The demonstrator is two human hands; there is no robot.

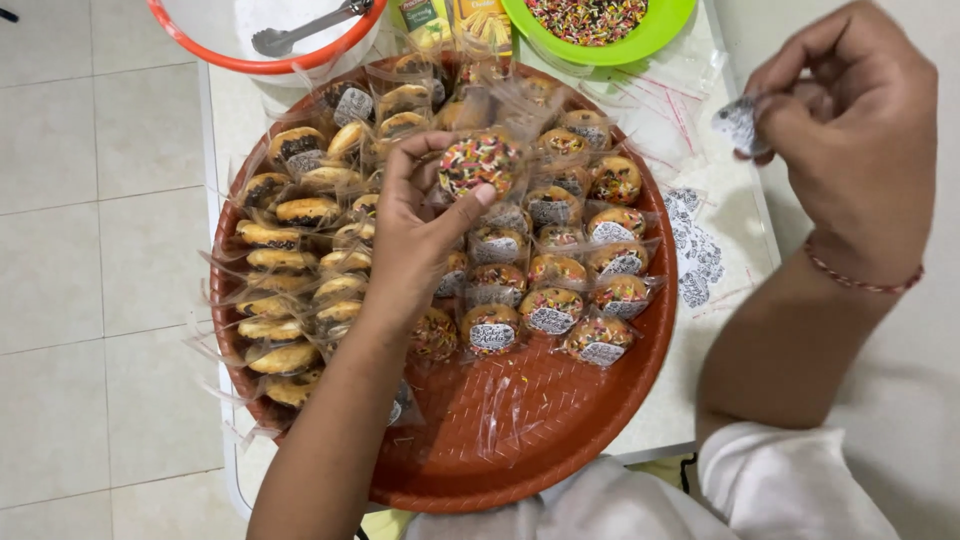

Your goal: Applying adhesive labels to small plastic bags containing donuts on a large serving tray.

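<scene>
Holding bagged sprinkle cookie [478, 163] in left hand [420, 235], round sticker [740, 125] pinched in right hand [860, 140]

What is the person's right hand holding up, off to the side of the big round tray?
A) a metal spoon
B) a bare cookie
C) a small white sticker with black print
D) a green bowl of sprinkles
C: the right hand pinches a small white sticker with black print between its fingertips, above the table beside the brown tray, while the left hand holds a wrapped sprinkle cookie over the tray.
</scene>
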